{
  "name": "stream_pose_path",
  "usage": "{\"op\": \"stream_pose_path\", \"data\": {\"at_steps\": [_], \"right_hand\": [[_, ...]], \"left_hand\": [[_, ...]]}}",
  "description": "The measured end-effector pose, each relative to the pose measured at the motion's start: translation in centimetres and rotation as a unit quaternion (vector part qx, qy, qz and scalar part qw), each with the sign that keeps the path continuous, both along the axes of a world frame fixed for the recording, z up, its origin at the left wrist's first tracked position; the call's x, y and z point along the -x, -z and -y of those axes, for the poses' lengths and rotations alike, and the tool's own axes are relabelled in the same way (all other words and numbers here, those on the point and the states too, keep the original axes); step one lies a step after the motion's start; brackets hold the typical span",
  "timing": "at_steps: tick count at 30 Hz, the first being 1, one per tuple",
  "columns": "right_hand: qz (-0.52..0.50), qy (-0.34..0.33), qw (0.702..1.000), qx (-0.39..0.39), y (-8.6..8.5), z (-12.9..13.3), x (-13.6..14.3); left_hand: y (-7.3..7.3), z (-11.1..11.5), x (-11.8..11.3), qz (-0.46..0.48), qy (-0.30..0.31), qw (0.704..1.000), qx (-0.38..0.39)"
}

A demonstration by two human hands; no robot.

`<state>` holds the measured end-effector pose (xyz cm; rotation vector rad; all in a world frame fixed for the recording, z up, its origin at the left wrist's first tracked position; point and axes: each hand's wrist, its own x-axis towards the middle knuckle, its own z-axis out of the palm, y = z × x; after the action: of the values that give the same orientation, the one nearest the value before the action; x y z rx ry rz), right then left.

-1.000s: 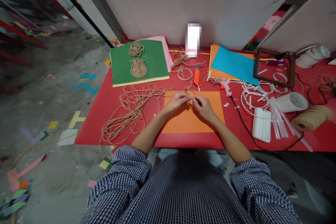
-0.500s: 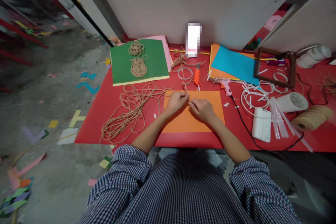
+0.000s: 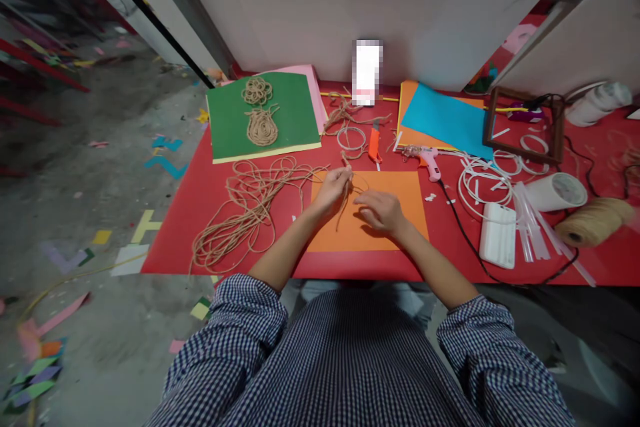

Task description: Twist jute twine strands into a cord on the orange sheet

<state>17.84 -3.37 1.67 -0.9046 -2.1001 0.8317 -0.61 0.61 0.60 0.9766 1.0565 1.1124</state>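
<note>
Brown twine is pinched in my left hand, above the orange sheet; its loose ends hang below the fingers and reach toward the right. My right hand is apart from the twine, low over the same sheet, its fingers spread and holding nothing. A loose tangle of twine lies on the red table to the left. Two coiled twine shapes, a looped one and a rounder one, rest on the green sheet.
Beyond the orange sheet lie a clear ring and an orange cutter. To the right are a pink glue gun with its cable, white cord, a white box, a twine spool and a wooden frame.
My right hand has let go of the twine and opened, moving slightly toward me. My left hand has turned upward with the twine, whose ends now show below it.
</note>
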Motion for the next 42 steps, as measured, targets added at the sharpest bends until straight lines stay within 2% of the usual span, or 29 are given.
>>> {"op": "stream_pose_path", "data": {"at_steps": [3, 5, 8, 11, 16, 19, 23, 26, 29, 32, 34, 38, 42], "right_hand": [[-0.099, 0.155, 0.981, 0.066, -0.5, -0.1, 0.5], [-0.170, 0.198, 0.957, 0.124, -0.6, -0.5, 0.9], [-0.261, 0.163, 0.924, 0.228, -0.1, -1.2, 1.2], [-0.263, 0.117, 0.912, 0.293, 0.7, -1.6, 1.1], [-0.214, 0.105, 0.917, 0.320, 1.3, -1.7, 0.7], [-0.167, 0.126, 0.934, 0.289, 1.0, -2.0, 0.3], [-0.128, 0.151, 0.953, 0.231, 0.6, -2.6, -0.6], [-0.121, 0.149, 0.957, 0.217, 0.4, -2.9, -1.0], [-0.104, 0.098, 0.955, 0.261, 0.4, -2.8, -0.9], [-0.126, 0.038, 0.922, 0.365, 0.1, -2.4, -0.5], [-0.152, 0.023, 0.899, 0.409, -0.1, -2.3, -0.4], [-0.170, 0.000, 0.890, 0.423, -0.5, -2.2, -0.6], [-0.162, 0.009, 0.902, 0.400, -0.8, -2.3, -1.1]], "left_hand": [[0.1, -0.1, 0.3, -0.058, 0.025, 0.997, -0.040], [0.2, 0.0, 0.5, -0.117, 0.037, 0.988, -0.094], [0.1, 0.2, 0.7, -0.228, 0.043, 0.959, -0.166], [0.0, 0.6, 0.6, -0.288, 0.064, 0.936, -0.194], [0.0, 0.9, 0.5, -0.392, 0.115, 0.884, -0.224], [0.0, 1.0, 0.5, -0.432, 0.131, 0.861, -0.233], [-0.1, 0.9, 0.6, -0.448, 0.136, 0.851, -0.237], [0.0, 0.8, 0.6, -0.465, 0.143, 0.841, -0.236], [0.0, 0.7, 0.6, -0.477, 0.158, 0.831, -0.238], [-0.2, 0.6, 0.8, -0.495, 0.168, 0.819, -0.235], [-0.4, 0.6, 0.9, -0.505, 0.172, 0.814, -0.231], [-0.7, 0.6, 1.0, -0.494, 0.184, 0.815, -0.239], [-0.7, 0.4, 1.2, -0.437, 0.197, 0.842, -0.249]]}}
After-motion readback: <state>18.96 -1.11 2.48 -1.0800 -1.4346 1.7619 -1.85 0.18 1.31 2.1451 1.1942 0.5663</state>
